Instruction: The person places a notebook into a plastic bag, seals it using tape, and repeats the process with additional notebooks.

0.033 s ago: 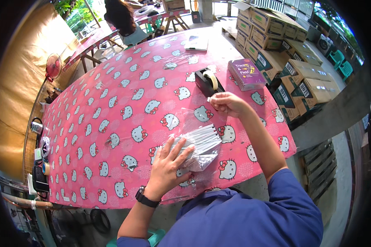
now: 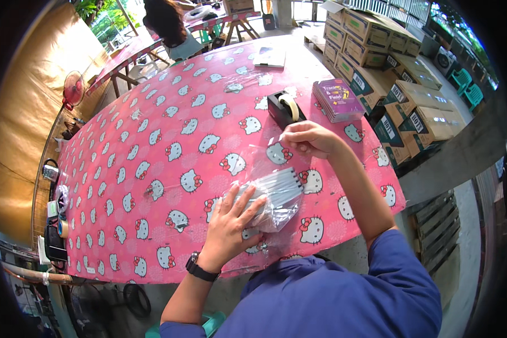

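**Left palm on the bundle, right hand up by the tape**

Broadly, everything sits on the long table (image 2: 152, 146) under its pink cloth patterned with white cartoon cat faces, which runs away from the person toward the upper left. Beyond the right hand (image 2: 310, 138), off the table's far right edge, stand stacked brown cardboard boxes (image 2: 400, 84) with green printed panels, shut and packed close together. A purple, book-shaped packet (image 2: 338, 98) lies flat on the cloth just past that hand, between it and the boxes.

Nearer in, a black tape dispenser (image 2: 284, 108) with a pale roll stands just above the right hand, almost touching it. The right hand's fingers are drawn narrow, pinching something thin and clear near the dispenser; it is too small to tell whether that is tape or the edge of the bag.

The bundle of grey strips in a clear plastic bag (image 2: 273, 194) lies closest to the person. Its long axis runs from lower left to upper right, from the left hand toward the right hand. The left hand (image 2: 231, 222) lies spread wide and flat on the bundle's near end, pressing it to the cloth, so it is much the nearer hand; the right hand is apart from the strips, above their far end.
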Motion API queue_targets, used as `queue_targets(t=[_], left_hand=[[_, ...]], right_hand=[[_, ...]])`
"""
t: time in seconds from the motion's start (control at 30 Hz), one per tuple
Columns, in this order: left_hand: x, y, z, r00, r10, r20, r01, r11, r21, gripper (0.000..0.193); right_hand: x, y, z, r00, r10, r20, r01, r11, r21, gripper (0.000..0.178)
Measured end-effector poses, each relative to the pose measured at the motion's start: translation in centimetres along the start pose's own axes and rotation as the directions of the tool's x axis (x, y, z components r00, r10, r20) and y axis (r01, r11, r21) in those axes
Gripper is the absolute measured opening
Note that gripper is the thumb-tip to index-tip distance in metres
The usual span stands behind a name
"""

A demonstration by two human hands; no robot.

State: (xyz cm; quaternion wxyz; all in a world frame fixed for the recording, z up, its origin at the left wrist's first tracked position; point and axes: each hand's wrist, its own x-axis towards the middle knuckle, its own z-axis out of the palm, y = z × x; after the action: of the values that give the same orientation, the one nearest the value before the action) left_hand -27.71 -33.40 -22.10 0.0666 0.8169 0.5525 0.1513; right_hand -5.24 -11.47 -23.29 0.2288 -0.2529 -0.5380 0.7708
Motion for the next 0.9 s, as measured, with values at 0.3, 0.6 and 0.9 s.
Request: queue_targets(t=[0.3,0.6,0.9], left_hand=[[0.6,-0.2,-0.6,0.996,0.076,0.036,-0.075,0.997,-0.025,0.092],[0.7,0.4,2.3,0.861,0.029,-0.508,-0.072,0.995,-0.066,0.022],[4.1,-5.2,-2.0,0.917,-0.355,-0.182,0.256,0.873,-0.416,0.037]], right_hand=[[-0.1,-2.7,10.9,0.994,0.107,-0.027,-0.018,-0.081,-0.997,0.054],[-8.8,-3.5,8.6,0.796,-0.431,0.426,0.577,0.325,-0.750,0.034],[-1.2,2.0,3.5,0.935,-0.278,-0.221,0.104,0.810,-0.577,0.044]])
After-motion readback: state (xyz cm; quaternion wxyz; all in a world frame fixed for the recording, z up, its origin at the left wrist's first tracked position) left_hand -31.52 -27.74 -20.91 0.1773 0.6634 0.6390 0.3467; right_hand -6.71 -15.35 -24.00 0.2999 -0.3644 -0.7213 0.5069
